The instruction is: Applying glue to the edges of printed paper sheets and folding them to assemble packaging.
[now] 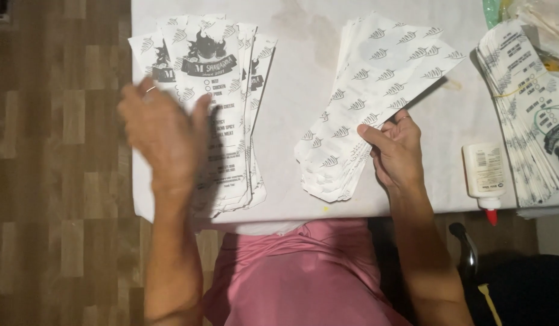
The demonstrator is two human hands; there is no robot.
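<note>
My left hand (162, 130) hovers flat, fingers spread, over the lower left part of a fanned stack of printed white paper bags (231, 84) lying on the white table (297, 78). A ring shows on one of its fingers. My right hand (397, 151) pinches the right edge of a second pile of patterned white paper bags (367, 96) that lies slantwise in the middle of the table, thumb on top. That hand also wears a ring.
A white glue bottle (483, 175) with a red tip lies near the front right edge. A banded bundle of printed bags (527, 108) sits at the far right. Wooden floor (56, 151) lies to the left, a dark chair (521, 284) at lower right.
</note>
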